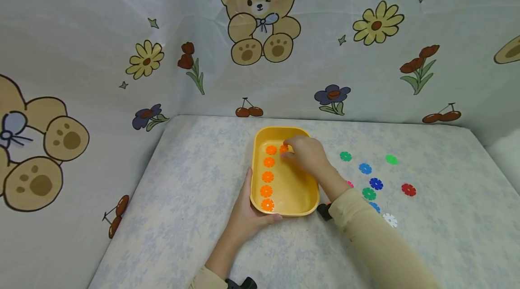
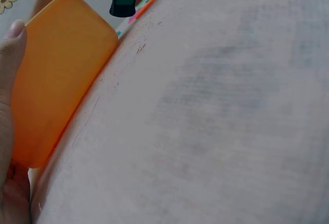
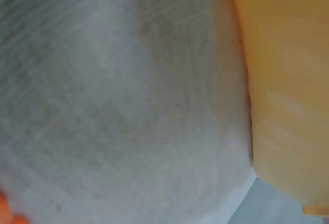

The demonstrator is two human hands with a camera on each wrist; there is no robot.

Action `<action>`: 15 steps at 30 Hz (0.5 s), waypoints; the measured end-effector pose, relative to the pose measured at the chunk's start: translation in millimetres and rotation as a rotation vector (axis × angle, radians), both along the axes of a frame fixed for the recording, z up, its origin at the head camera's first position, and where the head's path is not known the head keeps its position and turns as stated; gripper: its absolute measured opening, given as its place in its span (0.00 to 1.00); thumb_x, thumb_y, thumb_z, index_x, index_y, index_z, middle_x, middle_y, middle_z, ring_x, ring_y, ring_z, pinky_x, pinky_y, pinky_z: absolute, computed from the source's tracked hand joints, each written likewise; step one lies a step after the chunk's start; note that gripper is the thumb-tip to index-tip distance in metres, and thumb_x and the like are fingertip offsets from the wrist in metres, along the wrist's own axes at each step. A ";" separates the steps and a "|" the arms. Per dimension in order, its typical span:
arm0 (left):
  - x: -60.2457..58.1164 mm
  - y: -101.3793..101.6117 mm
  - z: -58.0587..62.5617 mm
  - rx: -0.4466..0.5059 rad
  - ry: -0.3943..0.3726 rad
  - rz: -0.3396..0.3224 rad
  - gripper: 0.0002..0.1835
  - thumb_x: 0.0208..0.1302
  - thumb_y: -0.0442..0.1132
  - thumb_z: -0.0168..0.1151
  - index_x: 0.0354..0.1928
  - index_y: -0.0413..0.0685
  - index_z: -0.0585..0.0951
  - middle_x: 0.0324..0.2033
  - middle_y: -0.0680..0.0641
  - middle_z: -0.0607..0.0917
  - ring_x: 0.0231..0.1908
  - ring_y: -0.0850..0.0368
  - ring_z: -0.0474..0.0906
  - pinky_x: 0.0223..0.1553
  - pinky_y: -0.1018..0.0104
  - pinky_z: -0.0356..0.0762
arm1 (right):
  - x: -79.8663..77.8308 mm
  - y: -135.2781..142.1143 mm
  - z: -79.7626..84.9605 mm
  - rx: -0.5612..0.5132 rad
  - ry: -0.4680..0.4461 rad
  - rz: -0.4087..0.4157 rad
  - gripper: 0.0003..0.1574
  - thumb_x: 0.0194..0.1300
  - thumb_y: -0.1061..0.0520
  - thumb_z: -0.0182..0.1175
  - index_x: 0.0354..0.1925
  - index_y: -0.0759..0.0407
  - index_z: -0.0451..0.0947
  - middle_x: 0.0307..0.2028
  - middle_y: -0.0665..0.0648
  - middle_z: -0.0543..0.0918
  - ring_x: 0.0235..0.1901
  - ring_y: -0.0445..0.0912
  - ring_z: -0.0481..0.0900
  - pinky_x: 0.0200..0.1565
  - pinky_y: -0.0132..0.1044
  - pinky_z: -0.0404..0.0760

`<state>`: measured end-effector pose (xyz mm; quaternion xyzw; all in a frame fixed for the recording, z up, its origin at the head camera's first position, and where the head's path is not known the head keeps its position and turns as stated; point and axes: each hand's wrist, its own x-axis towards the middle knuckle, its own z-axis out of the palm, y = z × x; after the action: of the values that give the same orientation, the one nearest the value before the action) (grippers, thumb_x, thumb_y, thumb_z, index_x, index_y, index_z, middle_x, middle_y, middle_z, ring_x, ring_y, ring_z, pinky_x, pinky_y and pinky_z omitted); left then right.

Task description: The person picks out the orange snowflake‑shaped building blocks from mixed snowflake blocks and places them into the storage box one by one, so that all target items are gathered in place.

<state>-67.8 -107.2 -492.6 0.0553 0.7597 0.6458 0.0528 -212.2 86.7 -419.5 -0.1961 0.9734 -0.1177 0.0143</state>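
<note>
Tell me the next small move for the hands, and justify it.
Probably lower the orange disc fully onto the yellow tray's floor and release it. It sits between the right hand's thumb and forefinger, beside the far end of a column of five orange discs, and the left hand holds the tray. Whether it already touches the floor, I can't tell.

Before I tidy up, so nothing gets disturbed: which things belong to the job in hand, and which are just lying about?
Job, likely:
yellow tray, in the left grip
orange discs inside it, one at the right grip

Lying about, likely:
red disc
white disc
pink disc
blue discs
green discs
</note>
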 end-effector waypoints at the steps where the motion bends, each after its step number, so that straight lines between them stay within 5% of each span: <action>1: 0.1 -0.3 0.1 -0.001 0.002 0.001 0.72 0.44 0.47 0.83 0.79 0.69 0.36 0.78 0.64 0.46 0.75 0.64 0.55 0.69 0.78 0.57 | -0.6 -1.2 0.3 0.018 -0.005 0.006 0.26 0.62 0.44 0.69 0.53 0.58 0.84 0.44 0.54 0.89 0.41 0.50 0.82 0.49 0.47 0.83; 8: 0.2 -1.8 -0.2 -0.015 0.020 -0.001 0.73 0.43 0.50 0.83 0.79 0.68 0.35 0.79 0.63 0.46 0.75 0.62 0.55 0.71 0.75 0.57 | -5.7 -7.6 -3.0 0.110 0.023 0.024 0.16 0.61 0.46 0.70 0.36 0.57 0.84 0.26 0.51 0.83 0.27 0.48 0.77 0.32 0.41 0.80; 15: 0.1 -1.0 1.5 -0.031 0.037 -0.005 0.72 0.43 0.51 0.82 0.79 0.67 0.35 0.79 0.62 0.45 0.76 0.59 0.53 0.75 0.54 0.55 | -12.6 -11.8 -6.4 0.185 -0.009 -0.012 0.15 0.64 0.47 0.68 0.31 0.57 0.80 0.22 0.52 0.77 0.23 0.48 0.74 0.28 0.40 0.76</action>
<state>-67.8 -108.2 -491.2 0.0684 0.7704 0.6325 0.0411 -224.7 75.0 -425.9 -0.1875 0.9812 -0.0280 0.0361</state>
